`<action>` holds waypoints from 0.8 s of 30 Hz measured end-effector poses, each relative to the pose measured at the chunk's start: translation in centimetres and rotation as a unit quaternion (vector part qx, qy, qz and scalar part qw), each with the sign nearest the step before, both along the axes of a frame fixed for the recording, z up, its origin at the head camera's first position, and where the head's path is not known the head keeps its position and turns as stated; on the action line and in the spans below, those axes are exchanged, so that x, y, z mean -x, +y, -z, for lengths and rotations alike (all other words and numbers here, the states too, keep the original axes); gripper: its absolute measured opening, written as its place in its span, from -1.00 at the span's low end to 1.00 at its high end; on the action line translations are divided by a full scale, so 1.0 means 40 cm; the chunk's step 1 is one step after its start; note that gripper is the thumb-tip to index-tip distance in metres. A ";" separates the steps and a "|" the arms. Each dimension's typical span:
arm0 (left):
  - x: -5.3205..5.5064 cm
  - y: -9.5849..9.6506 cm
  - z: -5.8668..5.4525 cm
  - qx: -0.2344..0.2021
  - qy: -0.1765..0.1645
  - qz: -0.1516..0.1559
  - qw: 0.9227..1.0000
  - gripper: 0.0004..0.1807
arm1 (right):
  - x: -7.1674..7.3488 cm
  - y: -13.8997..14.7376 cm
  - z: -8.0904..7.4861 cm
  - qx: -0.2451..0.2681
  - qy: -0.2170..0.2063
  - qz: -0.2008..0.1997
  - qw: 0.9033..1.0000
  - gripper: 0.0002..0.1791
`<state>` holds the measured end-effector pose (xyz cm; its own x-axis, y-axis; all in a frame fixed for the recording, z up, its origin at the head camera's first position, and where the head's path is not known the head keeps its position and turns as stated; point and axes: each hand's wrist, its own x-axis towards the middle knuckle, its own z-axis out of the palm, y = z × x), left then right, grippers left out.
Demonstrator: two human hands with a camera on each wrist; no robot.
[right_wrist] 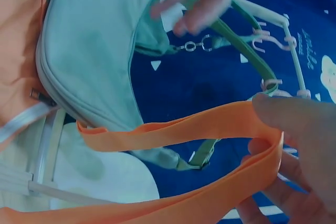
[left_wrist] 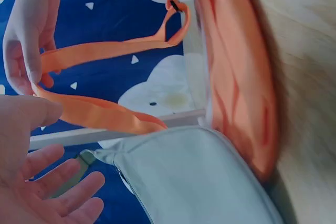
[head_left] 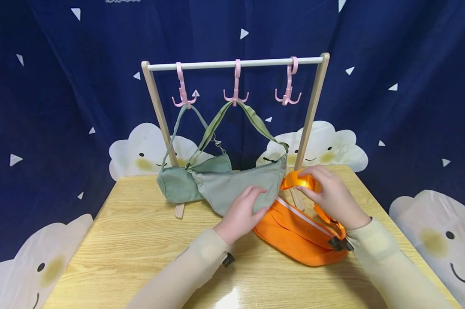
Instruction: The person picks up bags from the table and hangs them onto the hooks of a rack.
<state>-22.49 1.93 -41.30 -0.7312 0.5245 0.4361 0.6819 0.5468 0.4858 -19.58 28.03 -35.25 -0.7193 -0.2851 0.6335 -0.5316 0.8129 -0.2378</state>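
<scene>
An orange bag [head_left: 290, 234] with a white zipper lies on the table at the right. Its strap [right_wrist: 210, 124] is raised in a loop, and my right hand [head_left: 334, 199] pinches that loop between thumb and fingers. My left hand [head_left: 242, 214] is in front of the pale grey-green bag [head_left: 232, 182], fingers spread and holding nothing. In the left wrist view, the left thumb [left_wrist: 39, 111] overlaps the orange strap. The grey-green bag hangs by its green strap from the middle pink hook [head_left: 236, 88]. Behind it, a smaller green bag [head_left: 178, 184] hangs from the left pink hook [head_left: 184, 90].
A rack with a white rail [head_left: 213, 65] and wooden posts [head_left: 311, 111] stands on the wooden table [head_left: 140, 249]. Its right pink hook [head_left: 288, 88] bears no bag. A dark blue curtain [head_left: 394, 47] with clouds and triangles hangs behind.
</scene>
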 end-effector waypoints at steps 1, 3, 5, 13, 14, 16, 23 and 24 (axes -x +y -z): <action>0.003 0.008 -0.006 0.001 0.000 0.001 1.000 -0.49 | -0.001 -0.005 0.001 -0.005 0.003 -0.005 1.000 -0.60; 0.009 0.022 -0.016 0.001 0.001 0.008 1.000 -0.44 | -0.003 -0.014 0.002 -0.013 0.007 -0.017 1.000 -0.58; 0.014 0.035 -0.024 0.001 0.002 0.018 1.000 -0.39 | -0.006 -0.021 0.004 -0.021 0.012 -0.029 0.999 -0.58; 0.031 0.066 -0.036 0.004 -0.008 0.056 0.998 -0.24 | -0.023 -0.048 0.008 -0.037 0.017 -0.071 0.997 -0.56; 0.033 0.068 -0.036 0.003 -0.008 0.059 0.998 -0.23 | -0.024 -0.050 0.009 -0.041 0.019 -0.075 0.996 -0.55; 0.036 0.072 -0.034 0.002 -0.005 0.064 0.998 -0.23 | -0.027 -0.056 0.010 -0.047 0.023 -0.085 0.995 -0.55; 0.043 0.080 -0.031 -0.002 0.014 0.084 0.996 -0.27 | -0.035 -0.066 0.011 -0.060 0.028 -0.113 0.991 -0.54; 0.043 0.081 -0.031 -0.001 0.019 0.087 0.996 -0.30 | -0.037 -0.067 0.010 -0.060 0.025 -0.115 0.991 -0.54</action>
<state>-24.23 5.17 -40.05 -0.6119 0.6409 0.4635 0.7845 0.4174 0.4585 -18.12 25.35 -35.66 -0.5943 -0.5132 0.6192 -0.7153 0.6893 -0.1152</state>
